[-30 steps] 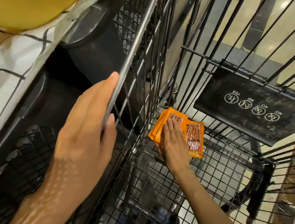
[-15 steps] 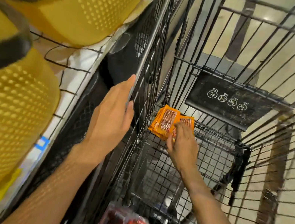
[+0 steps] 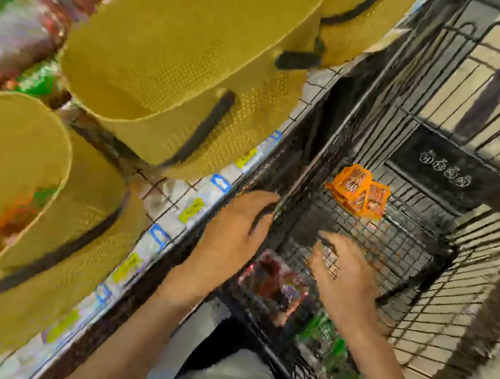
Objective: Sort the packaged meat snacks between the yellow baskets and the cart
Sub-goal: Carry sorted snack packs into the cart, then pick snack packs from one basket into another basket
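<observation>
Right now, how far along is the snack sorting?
Done: orange packets lie stacked in the far corner of the cart. In hand: nothing. The right hand hovers empty over the cart and the left hand grips its rim. Left: red packets and green packets at the cart's near end. Something orange shows in the near yellow basket, too blurred to identify.

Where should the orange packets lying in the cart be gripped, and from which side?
Probably their near edge, the right hand coming down from the person's side. The orange packets lie flat, overlapping, on the cart floor by its far left corner, so the far and left sides look boxed in.
</observation>
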### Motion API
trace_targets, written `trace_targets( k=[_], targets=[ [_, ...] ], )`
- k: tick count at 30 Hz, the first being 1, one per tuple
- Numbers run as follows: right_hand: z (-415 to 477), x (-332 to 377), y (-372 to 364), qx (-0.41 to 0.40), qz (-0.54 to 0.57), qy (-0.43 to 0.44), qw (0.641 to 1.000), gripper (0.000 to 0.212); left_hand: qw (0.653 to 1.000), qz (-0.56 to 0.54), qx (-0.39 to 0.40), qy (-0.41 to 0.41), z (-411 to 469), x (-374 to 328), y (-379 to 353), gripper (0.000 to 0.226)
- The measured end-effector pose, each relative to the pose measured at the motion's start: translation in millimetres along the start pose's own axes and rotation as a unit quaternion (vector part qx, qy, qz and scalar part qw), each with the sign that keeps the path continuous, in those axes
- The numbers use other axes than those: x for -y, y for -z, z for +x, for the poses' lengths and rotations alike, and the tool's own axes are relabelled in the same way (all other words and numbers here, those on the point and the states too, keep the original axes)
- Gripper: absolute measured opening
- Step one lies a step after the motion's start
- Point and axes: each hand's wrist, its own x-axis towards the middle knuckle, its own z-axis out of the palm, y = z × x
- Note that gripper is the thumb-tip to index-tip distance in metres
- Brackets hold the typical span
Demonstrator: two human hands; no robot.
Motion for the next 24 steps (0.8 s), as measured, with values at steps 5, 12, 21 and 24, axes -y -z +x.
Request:
trace_targets(
  k=[5, 12, 21, 24],
  targets=[
    [-58.5, 36.4, 7.0, 0.084, 0.054, 0.086, 0.991, 0.024, 0.984, -0.082, -0.081, 0.135, -133.2, 5.8, 43.4, 0.024],
    [-115.8, 64.2, 1.0, 0.175, 0.102, 0.131, 0.97, 0.02, 0.921, -0.105, -0.24, 0.289, -266.7, -18.3, 57.2, 0.022],
    [-99.3, 173.8, -11.0, 0.177, 0.143, 0.277, 0.934, 0.017, 0.851, -0.088, -0.432, 0.285, -301.7, -22.4, 124.8, 0.024],
    [-84.8, 239.0, -12.0, 0.159, 0.153, 0.345, 0.912, 0.018, 0.833, -0.073, -0.486, 0.253, -303.2, -16.3, 162.5, 0.019]
  ],
)
